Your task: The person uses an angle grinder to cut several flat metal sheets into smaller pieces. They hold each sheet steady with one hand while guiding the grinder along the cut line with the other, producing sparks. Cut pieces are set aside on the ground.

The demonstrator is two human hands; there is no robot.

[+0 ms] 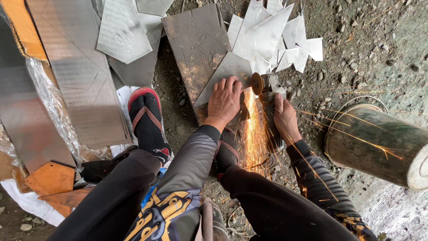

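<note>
left hand [224,100] flat, open, pressing metal sheet [223,71] | right hand [285,117] gripping angle grinder [266,85] | cut mid-way, sparks flying; cut pieces [276,40] piled beyond

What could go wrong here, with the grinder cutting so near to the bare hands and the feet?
The left hand presses the metal sheet right beside the spinning disc of the angle grinder; a slip could cut it. Sparks fly toward the legs and the sandalled foot, so burns seem possible. The right hand alone steers the grinder, so a kickback may be hard to hold.
</note>
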